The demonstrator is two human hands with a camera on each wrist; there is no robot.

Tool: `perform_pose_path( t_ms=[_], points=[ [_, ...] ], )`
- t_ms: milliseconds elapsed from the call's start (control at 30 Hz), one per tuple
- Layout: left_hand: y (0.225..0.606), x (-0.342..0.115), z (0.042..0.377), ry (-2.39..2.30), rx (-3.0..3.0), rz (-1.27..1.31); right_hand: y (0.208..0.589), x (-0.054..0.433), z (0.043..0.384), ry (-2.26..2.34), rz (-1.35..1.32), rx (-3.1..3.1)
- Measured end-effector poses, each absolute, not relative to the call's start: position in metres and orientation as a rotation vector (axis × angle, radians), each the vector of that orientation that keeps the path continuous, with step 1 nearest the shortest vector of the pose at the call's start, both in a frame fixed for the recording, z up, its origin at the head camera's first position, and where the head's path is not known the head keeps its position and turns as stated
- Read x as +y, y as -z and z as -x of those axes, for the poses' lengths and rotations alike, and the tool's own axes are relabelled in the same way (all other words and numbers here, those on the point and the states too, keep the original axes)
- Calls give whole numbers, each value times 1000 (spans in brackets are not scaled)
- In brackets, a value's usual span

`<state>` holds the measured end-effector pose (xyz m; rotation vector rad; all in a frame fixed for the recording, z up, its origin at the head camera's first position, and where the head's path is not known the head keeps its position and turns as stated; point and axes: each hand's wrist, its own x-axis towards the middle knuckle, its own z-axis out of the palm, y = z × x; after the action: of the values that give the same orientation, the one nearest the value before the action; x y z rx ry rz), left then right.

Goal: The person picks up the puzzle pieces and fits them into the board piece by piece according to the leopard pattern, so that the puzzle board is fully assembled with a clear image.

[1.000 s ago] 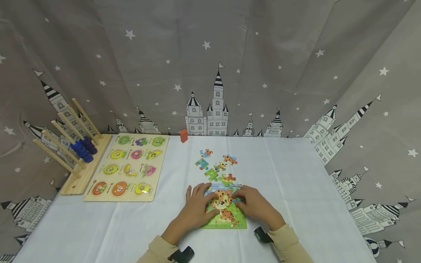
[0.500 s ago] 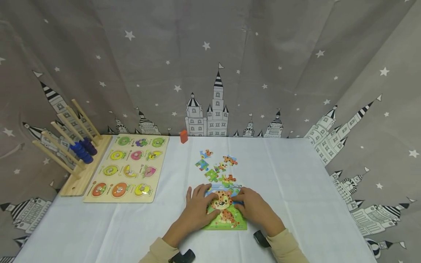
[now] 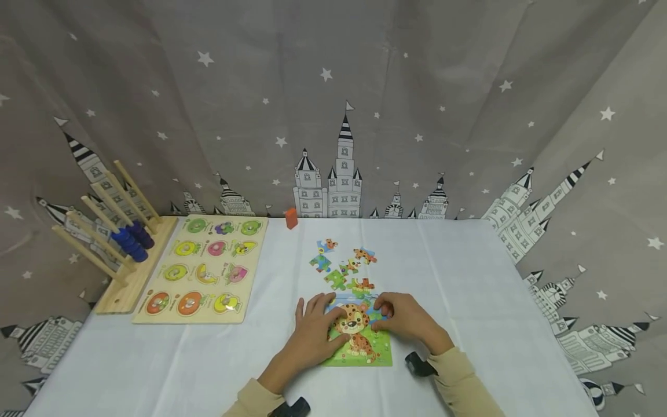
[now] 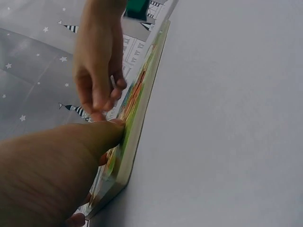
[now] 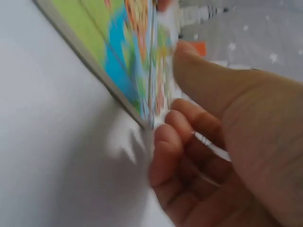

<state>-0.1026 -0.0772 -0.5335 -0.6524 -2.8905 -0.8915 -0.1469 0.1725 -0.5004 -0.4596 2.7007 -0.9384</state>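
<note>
A jigsaw board [image 3: 383,354] with a spotted leopard cub on green and blue lies flat on the white cloth in front of me. My left hand [image 3: 312,333] rests over the board's left side, its thumb and forefinger on the picture. In the left wrist view, the left thumb [image 4: 106,132] presses the board's surface near its front edge. Just over the board's upper right corner, my right hand [image 3: 409,318] has bent fingers. The right wrist view shows the right thumb [image 5: 194,64] apart from its fingers [image 5: 165,146], with nothing between them.
Several loose jigsaw pieces [image 3: 336,279] lie beyond the board. On the left are a wooden fruit puzzle [image 3: 208,286] and a peg stand [image 3: 112,298] with blue and purple rings [image 3: 130,243]. An orange block [image 3: 290,218] stands at the table's back edge.
My right hand has drawn slightly up and right from the board's right side, its fingers lifting off the picture. The left hand and the board have stayed almost where they were.
</note>
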Motion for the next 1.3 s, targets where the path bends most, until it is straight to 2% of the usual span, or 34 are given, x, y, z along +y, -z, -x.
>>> perform_pose_path(
  t_ms=[267, 400, 567, 733, 867, 1033, 1300],
  points=[
    [535, -75, 101, 882, -2901, 663, 501, 163, 197, 883, 453, 2848],
    [534, -72, 101, 877, -2907, 687, 504, 159, 207, 832, 448, 2818],
    [531, -71, 102, 872, -2900, 688, 502, 165, 209, 1013, 418, 2700],
    [531, -75, 102, 876, -2924, 710, 491, 175, 189, 1248, 438, 2600],
    [531, -80, 104, 856, -2970, 727, 484, 173, 155, 1199, 597, 2492],
    [531, -84, 105, 871, -3010, 734, 493, 162, 119, 1084, 674, 2457],
    [531, -87, 103, 869, -3003, 768, 501, 146, 104, 981, 661, 2576]
  ],
)
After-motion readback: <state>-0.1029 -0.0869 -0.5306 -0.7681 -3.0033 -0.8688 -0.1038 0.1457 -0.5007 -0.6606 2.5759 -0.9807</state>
